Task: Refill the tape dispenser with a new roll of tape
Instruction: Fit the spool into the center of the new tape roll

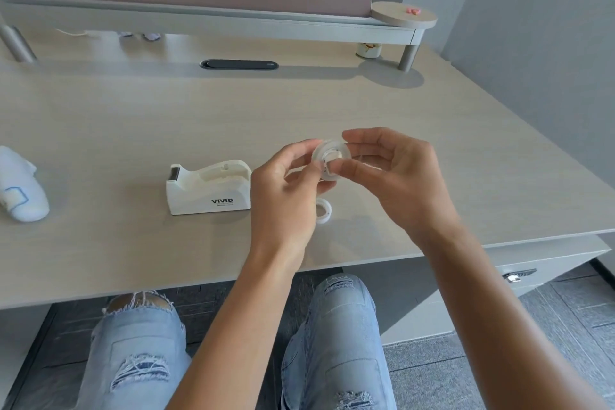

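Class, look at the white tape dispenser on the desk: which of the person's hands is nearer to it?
Left. The left hand is just right of the tape dispenser; the right hand is farther right, beyond the tape roll both hold.

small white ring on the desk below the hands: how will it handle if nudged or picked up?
The ring looks thin and hollow, so probably very light; a nudge would likely slide it across the smooth desk. It lies flat, so it should not roll unless tipped on edge. Its low profile may make a fingertip pinch fiddly.
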### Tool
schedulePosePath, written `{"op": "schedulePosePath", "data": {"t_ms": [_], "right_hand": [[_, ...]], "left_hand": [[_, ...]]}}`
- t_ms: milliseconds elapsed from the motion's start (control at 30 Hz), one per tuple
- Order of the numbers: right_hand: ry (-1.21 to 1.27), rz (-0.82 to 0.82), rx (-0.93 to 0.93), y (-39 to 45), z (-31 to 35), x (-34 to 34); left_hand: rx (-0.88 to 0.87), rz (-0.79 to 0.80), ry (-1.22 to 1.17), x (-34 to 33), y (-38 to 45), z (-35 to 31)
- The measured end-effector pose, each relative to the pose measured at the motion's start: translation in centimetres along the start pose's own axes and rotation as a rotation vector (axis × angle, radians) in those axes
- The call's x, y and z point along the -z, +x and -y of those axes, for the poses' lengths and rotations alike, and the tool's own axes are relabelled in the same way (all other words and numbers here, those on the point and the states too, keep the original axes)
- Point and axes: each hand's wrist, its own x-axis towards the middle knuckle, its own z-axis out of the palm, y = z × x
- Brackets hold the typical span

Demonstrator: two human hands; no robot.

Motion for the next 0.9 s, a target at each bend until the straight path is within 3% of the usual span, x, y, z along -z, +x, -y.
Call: {"op": "schedulePosePath", "data": {"t_ms": [533,700,900], "right_hand": [[0.198,0.034,-0.072,-0.3,-1.3,-0.4],[-0.13,-0.095,0.163,-1.3,-1.1,-0.5],[-0.192,-0.228,0.34,-2.0,-0.7,-0.8]], "left_hand": [[0.053,-0.011,-0.025,-0.2,-0.7,0.2],[0.056,0.021,-0.127,-0.2,-1.0,-0.2],[0.076,0.007,-0.221,-0.5,-1.5,-0.4]]}}
